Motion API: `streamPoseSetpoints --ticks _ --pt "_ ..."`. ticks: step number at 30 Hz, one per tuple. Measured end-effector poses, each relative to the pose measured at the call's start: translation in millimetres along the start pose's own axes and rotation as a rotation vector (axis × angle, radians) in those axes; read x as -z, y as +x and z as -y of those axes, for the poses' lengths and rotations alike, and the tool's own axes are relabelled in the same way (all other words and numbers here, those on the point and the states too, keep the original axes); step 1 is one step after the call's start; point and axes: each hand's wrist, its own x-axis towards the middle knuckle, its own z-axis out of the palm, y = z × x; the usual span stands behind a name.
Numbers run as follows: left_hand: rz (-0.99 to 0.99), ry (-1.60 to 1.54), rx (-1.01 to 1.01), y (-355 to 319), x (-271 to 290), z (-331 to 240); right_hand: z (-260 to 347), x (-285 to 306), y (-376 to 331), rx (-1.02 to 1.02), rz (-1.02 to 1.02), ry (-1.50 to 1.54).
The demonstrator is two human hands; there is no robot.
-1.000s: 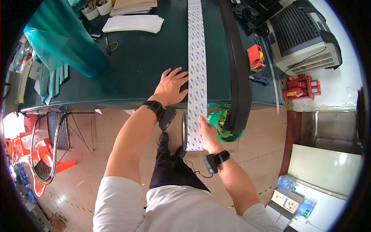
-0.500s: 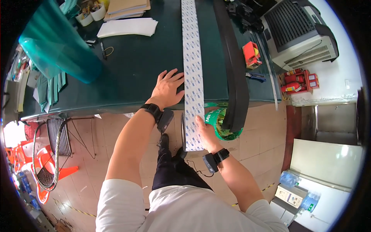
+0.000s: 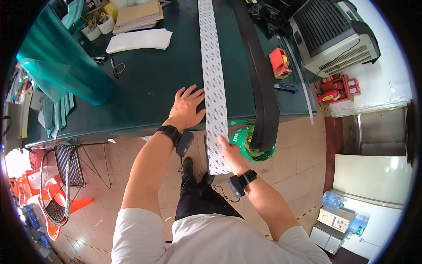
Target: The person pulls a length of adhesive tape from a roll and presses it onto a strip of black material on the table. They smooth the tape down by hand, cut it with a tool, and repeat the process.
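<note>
A long white strip (image 3: 212,66) with a repeating blue print runs from the far side of the dark green table (image 3: 149,92) past its near edge. My right hand (image 3: 232,155) grips the overhanging end by its right edge, thumb on top and the other fingers hidden beneath. Flat on the table, my left hand (image 3: 186,108) lies with fingers spread, its fingertips at the strip's left edge. To the right, black strips (image 3: 263,83) also hang over the table edge, above a green container (image 3: 239,138) holding leafy-looking scraps.
A teal roll (image 3: 74,66) stands at the left of the table. White sheets (image 3: 140,40) and brown envelopes (image 3: 140,14) lie farther back. A red tape dispenser (image 3: 278,62) and a dark blue cutter (image 3: 286,88) are on the right. Orange chairs (image 3: 55,193) stand at floor left.
The view has shifted slightly, moving the table and its things a little left and down in the picture. Both hands keep nearly the same places at the strip.
</note>
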Motion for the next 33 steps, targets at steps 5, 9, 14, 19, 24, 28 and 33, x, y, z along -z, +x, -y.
streamPoseSetpoints --ticks 5,9,14,19,24,28,33 --pt "0.009 -0.022 0.005 -1 -2 3 5 -2 -2 -0.007 -0.017 -0.033" --pt "-0.009 0.006 -0.011 1 1 4 3 -4 -2 0.093 -0.06 -0.125" --pt "-0.019 0.011 -0.019 2 3 3 5 -4 -1 0.082 -0.033 -0.125" --pt "-0.063 0.005 0.015 -1 -11 4 4 -6 -3 0.05 -0.064 -0.199" --pt "-0.088 0.104 0.049 16 -7 -35 10 -6 -10 0.069 -0.079 -0.182" --pt "0.002 0.104 -0.12 34 -24 -71 13 -5 -9 0.04 -0.036 -0.263" --pt "0.053 0.118 -0.055 39 -48 -71 18 -10 -17 0.11 -0.066 -0.213"
